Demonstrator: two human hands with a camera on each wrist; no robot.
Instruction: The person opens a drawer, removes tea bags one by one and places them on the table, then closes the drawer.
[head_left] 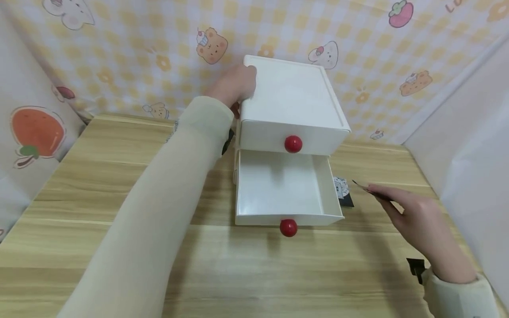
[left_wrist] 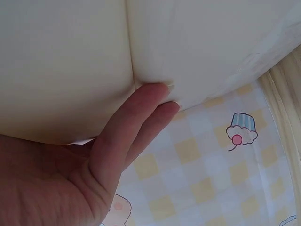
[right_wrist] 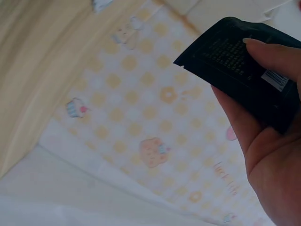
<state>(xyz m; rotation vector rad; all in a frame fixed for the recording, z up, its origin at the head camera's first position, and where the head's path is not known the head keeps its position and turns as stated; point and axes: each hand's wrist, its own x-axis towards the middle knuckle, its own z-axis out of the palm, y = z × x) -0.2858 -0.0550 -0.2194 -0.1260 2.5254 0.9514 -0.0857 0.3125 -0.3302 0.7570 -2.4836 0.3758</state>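
A white two-drawer cabinet (head_left: 292,95) stands against the cloth backdrop, its lower drawer (head_left: 278,185) pulled out with a bare white floor. My left hand (head_left: 237,83) grips the cabinet's back left top corner. In the left wrist view, fingers (left_wrist: 136,115) of that hand lie against the white panel, tips near its edge. Right of the drawer my right hand (head_left: 421,221) pinches a small dark sachet (right_wrist: 240,61) between thumb and fingers, above the table. Fine print and a barcode face the right wrist camera. The sachet is almost edge-on in the head view.
Another packet (head_left: 343,192), black with a pale printed label, lies on the wooden table (head_left: 99,247) beside the open drawer. Red round knobs (head_left: 288,228) stick out from both drawer fronts. White cloth walls (head_left: 469,115) bound the table at the sides.
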